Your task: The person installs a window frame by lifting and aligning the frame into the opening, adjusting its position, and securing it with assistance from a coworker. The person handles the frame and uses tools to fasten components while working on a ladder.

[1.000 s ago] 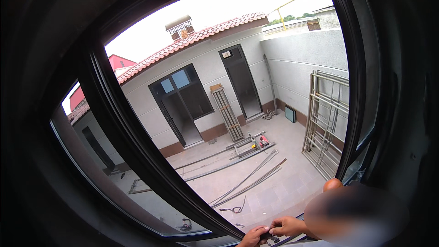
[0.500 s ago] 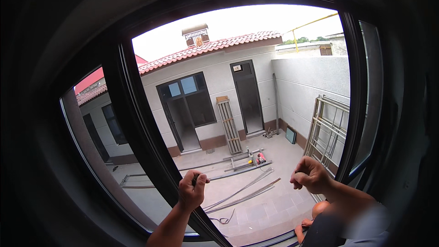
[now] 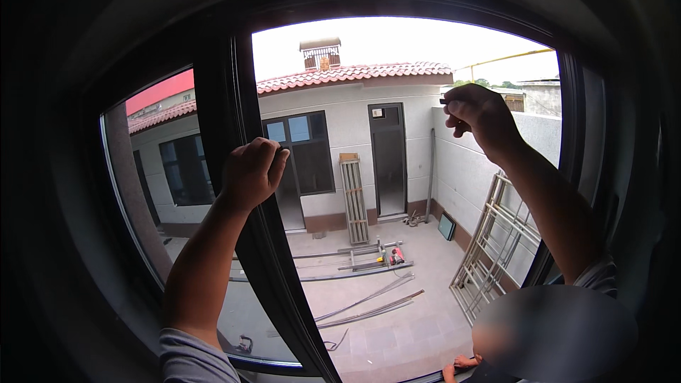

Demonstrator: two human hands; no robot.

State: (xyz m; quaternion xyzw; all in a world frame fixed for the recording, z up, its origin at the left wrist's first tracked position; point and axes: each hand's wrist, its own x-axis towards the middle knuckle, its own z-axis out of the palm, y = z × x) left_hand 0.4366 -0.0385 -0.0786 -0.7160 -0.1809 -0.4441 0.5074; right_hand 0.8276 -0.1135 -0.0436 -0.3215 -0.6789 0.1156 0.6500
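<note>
My left hand (image 3: 252,173) is raised in front of the window's dark upright post (image 3: 245,99), its fingers pinched together. A tiny dark piece shows at its fingertips, too small to name. Higher up and to the right, my right hand (image 3: 485,119) pinches a small dark piece (image 3: 445,101) between thumb and forefinger, against the view of the wall outside. Both hands are in front of the dark window frame (image 3: 397,1) and apart from each other. Whether the two dark pieces belong to one thing, I cannot tell.
Another person, blurred at the lower right, has a hand (image 3: 464,361) by the sill. Outside, a courtyard floor (image 3: 383,333) bears metal bars (image 3: 383,306) and a red tool (image 3: 396,255). Pale metal scaffold frames (image 3: 496,241) lean on the right wall.
Both my hands have risen, still pinched, the right one higher than the left. The left has also moved left. The view has shifted, and the other person's head has come into the lower right.
</note>
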